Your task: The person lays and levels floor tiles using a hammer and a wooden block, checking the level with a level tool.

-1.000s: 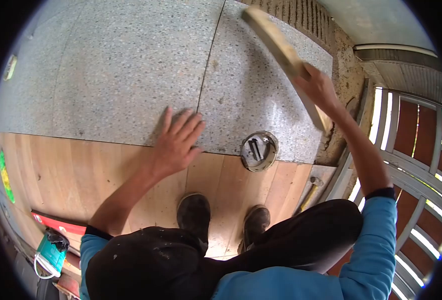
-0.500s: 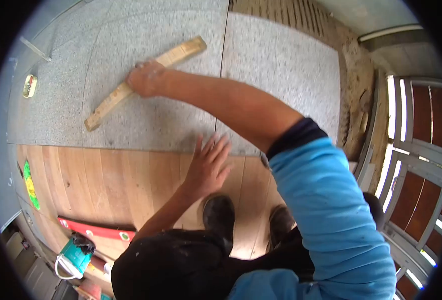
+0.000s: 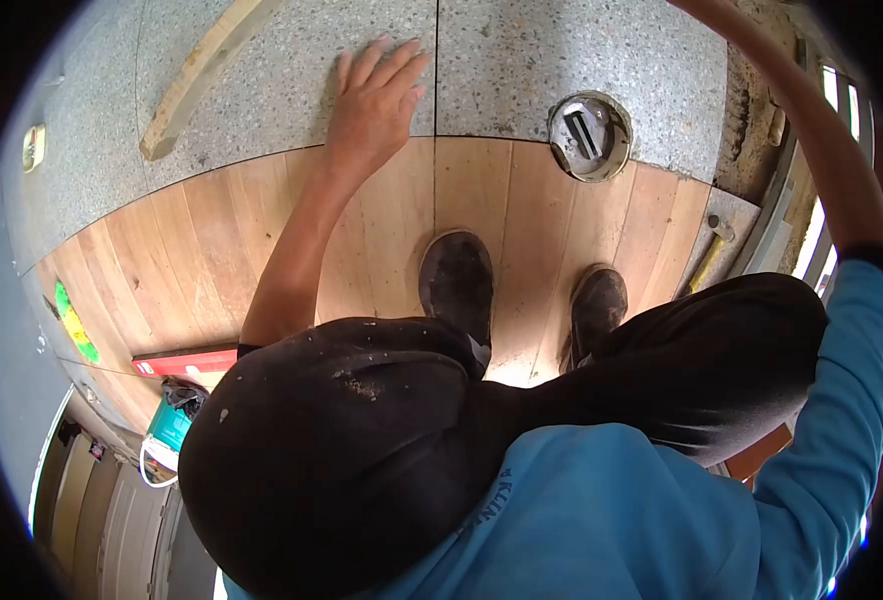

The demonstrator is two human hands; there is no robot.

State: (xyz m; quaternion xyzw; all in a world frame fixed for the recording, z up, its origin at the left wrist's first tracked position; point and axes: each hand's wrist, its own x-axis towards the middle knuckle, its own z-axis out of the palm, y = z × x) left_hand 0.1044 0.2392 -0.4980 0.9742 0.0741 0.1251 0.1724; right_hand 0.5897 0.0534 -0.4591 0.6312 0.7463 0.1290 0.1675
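Note:
My left hand lies on the grey speckled tile, fingers stretched out and a little apart, holding nothing. It is just left of the joint between two tiles. Further left, a wooden batten lies slanted across the tile, apart from my left hand, its far end cut off by the view. My right forearm reaches up past the top edge, so my right hand is out of sight. A round metal piece with a dark slot-like part inside sits at the tile's near edge, overlapping the wood floor.
Wood planks run under my shoes. At the right lies a hammer with a yellow handle. To the left are a red spirit level, a teal bucket, a green-yellow item and a small dish.
My right hand has left the batten and swung up and right, out of view. My view has shifted, uncovering the round metal piece. My left hand now lies further onto the tile.

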